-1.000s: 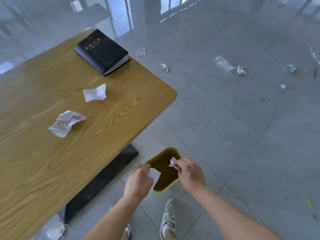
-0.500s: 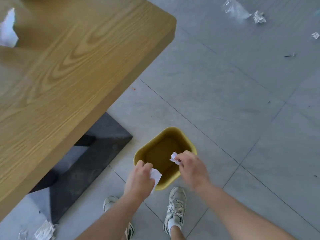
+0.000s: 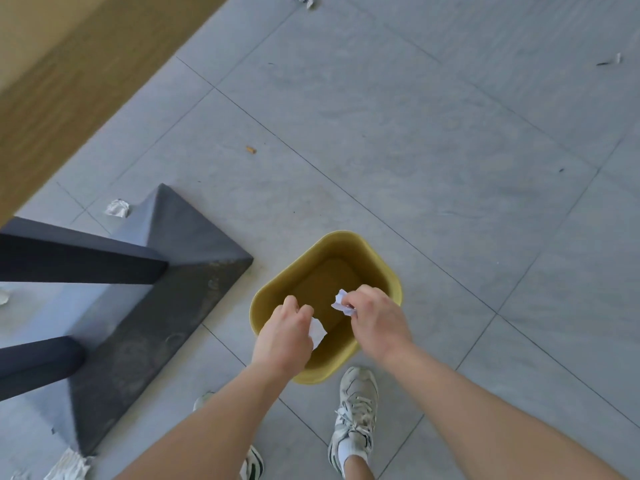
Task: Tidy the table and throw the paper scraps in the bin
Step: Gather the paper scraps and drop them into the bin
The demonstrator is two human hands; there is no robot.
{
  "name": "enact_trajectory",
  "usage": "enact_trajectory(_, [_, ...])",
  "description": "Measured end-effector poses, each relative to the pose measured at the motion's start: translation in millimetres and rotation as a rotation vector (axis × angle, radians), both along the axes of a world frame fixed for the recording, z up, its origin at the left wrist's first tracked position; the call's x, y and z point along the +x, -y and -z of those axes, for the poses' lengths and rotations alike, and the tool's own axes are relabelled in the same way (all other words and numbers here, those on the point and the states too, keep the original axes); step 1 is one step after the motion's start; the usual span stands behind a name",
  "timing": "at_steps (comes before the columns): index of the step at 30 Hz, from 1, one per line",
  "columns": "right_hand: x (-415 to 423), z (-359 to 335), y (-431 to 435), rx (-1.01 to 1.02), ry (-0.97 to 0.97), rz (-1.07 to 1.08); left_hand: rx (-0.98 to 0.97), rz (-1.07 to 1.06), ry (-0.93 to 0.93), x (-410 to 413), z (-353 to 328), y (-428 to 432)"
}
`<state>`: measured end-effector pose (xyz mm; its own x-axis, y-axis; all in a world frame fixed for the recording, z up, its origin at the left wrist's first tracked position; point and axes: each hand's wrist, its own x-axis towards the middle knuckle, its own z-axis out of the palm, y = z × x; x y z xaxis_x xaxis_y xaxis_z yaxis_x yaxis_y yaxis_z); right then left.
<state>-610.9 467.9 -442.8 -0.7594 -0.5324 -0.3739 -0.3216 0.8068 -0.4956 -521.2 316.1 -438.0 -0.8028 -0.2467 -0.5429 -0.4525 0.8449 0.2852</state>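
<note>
A mustard-yellow bin [image 3: 304,261] stands on the grey tiled floor right in front of my feet. Both hands hover over its open mouth. My left hand [image 3: 284,336] is closed on a white paper scrap [image 3: 318,330] that sticks out past the fingers. My right hand [image 3: 377,318] pinches another small white paper scrap [image 3: 341,301] above the middle of the bin. The inside of the bin looks bare where it shows. The wooden table [image 3: 69,71] fills the upper left corner, blurred.
The table's dark base [image 3: 166,271] and black legs lie left of the bin. Crumpled paper lies on the floor by the base [image 3: 117,207], at bottom left [image 3: 69,464] and at the top edge [image 3: 304,0]. My sneakers [image 3: 355,410] stand just below the bin.
My view has tilted down from the tabletop to the floor and bin. Both hands, each still holding a scrap, have come over the bin's mouth.
</note>
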Motion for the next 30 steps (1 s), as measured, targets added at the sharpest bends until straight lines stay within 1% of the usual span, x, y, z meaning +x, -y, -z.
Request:
enact_trajectory(4, [0,4,3,0.023,0.005,-0.015,0.001,-0.007,-0.027,2,7,2])
enact_trajectory(7, [1,4,3,0.038,0.031,-0.052,-0.066,0.034,-0.021,5,10,3])
enact_trajectory(10, [1,3,1,0.040,0.052,-0.036,-0.089,0.034,0.001,7,9,6])
enact_trajectory(18, [6,-12,-4,0.102,0.063,-0.027,-0.155,0.104,-0.021,20,1,10])
enact_trajectory(24, [8,-36,-1,0.158,0.040,-0.069,-0.166,0.107,-0.018,23,-25,12])
enact_trajectory(30, [11,-87,1,0.170,-0.008,-0.085,-0.167,0.103,-0.075,24,-78,11])
